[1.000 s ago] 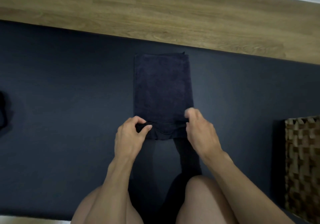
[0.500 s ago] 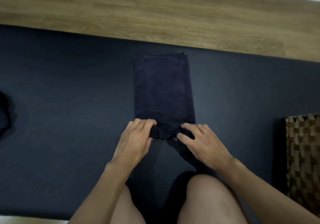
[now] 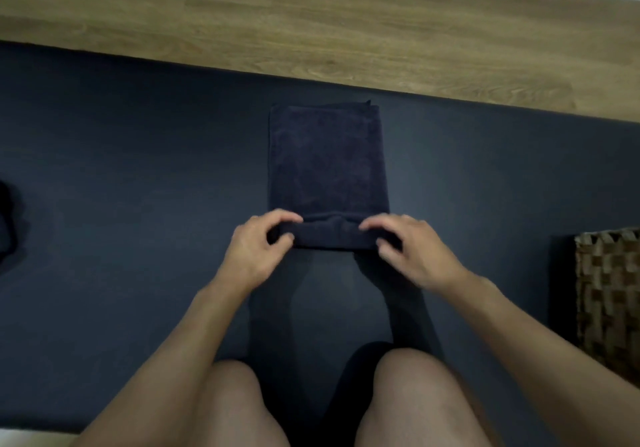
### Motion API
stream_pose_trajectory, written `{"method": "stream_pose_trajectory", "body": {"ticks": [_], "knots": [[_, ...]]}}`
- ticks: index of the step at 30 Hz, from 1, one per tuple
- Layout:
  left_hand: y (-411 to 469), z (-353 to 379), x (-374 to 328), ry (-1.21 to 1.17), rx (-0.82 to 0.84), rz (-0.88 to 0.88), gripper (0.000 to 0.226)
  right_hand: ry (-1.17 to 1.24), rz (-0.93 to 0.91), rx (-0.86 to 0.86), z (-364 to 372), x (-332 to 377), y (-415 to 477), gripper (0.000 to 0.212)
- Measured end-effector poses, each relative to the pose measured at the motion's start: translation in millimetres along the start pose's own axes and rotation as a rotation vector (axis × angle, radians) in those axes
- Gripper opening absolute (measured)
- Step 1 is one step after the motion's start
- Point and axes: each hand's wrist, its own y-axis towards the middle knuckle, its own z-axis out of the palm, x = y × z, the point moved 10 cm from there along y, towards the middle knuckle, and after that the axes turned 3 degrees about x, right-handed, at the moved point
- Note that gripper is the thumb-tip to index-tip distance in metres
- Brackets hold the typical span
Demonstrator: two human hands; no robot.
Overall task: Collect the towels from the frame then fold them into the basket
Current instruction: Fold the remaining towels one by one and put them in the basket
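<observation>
A dark navy towel [image 3: 327, 162] lies folded into a long strip on the dark mat [image 3: 138, 187], running away from me. Its near end is turned over into a short roll [image 3: 330, 235]. My left hand [image 3: 258, 251] grips the roll's left end between curled fingers and thumb. My right hand [image 3: 412, 252] grips the right end the same way. The woven basket [image 3: 609, 294] stands at the right edge, partly cut off by the frame.
A wooden floor [image 3: 311, 24] runs beyond the mat's far edge. A dark bundle of cloth [image 3: 7, 221] sits at the left edge. My bare knees [image 3: 408, 401] fill the bottom of the view.
Both hands have rolled the towel's near end over and away from me, forming a short roll. The hands have moved slightly forward and now curl around the roll's ends.
</observation>
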Motion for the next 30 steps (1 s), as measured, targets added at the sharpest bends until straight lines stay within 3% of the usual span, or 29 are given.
{"method": "stream_pose_trajectory", "body": {"ticks": [2,4,7,10,12,15,19,22,26,28,30], "knots": [[10.1,-1.4,8.7,-0.263,0.029,-0.115,0.033,0.159,0.058,-0.052,-10.9,-13.4,12.6,0.031],[16.4,-8.4,10.4,-0.255,-0.04,-0.164,0.031,0.115,0.111,-0.116,-16.1,-20.2,21.0,0.027],[14.7,-21.7,-5.1,0.077,-0.226,-0.076,0.018,-0.183,0.067,-0.266,-20.8,-5.3,24.8,0.021],[0.3,-14.8,-40.2,0.534,-0.322,0.281,0.013,-0.365,-0.103,-0.322,-14.7,19.0,15.9,0.02],[-8.3,-5.8,-42.1,0.695,-0.302,0.419,0.02,-0.419,-0.13,-0.275,-6.5,17.2,5.6,0.026],[-11.1,4.7,-26.3,0.845,-0.17,0.41,0.044,-0.503,-0.084,-0.156,5.4,5.7,1.7,0.051],[4.5,2.4,-32.8,0.939,-0.095,0.427,0.047,-0.309,0.021,-0.059,-9.5,-4.6,28.8,0.044],[17.5,-4.1,-45.4,0.926,-0.036,0.503,0.041,-0.137,0.089,0.058,-21.7,-15.7,50.6,0.034],[38.8,-18.9,-38.4,0.685,-0.003,0.325,0.035,0.04,0.212,0.138,-26.8,-33.6,72.0,0.02],[50.4,-20.1,-31.4,0.555,0.014,0.23,0.034,0.142,0.258,0.074,-29.5,-37.5,78.6,0.015],[61.6,-20.2,-24.9,0.438,0.019,0.132,0.033,0.063,0.209,-0.093,-39.5,-31.8,78.5,0.006]]}}
